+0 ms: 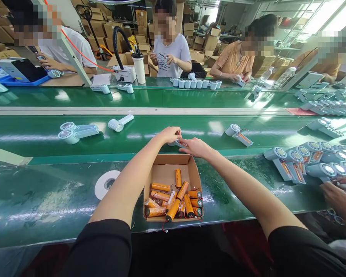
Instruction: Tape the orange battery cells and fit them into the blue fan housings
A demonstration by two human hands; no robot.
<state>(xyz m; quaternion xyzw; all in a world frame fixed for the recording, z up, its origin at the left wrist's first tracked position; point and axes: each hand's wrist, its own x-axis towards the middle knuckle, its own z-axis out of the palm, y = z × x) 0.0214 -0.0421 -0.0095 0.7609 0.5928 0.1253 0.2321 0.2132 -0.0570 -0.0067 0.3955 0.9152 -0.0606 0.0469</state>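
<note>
The fan (179, 143), at the belt (202, 129) beyond the box (197, 171), is best steadied by the right hand (194, 147), closed on it, while the left hand (171, 134), fingers curled, hold indiscernible, works gently.

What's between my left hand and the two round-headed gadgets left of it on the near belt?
In the head view, a single gadget lies between your left hand and that pair.

Box (165, 169) blocks nearside (belt (145, 132) beside fingers (189, 147) passable).

Fingers (175, 130) at pale device (180, 144) beyond cardboard box (164, 166)
</note>
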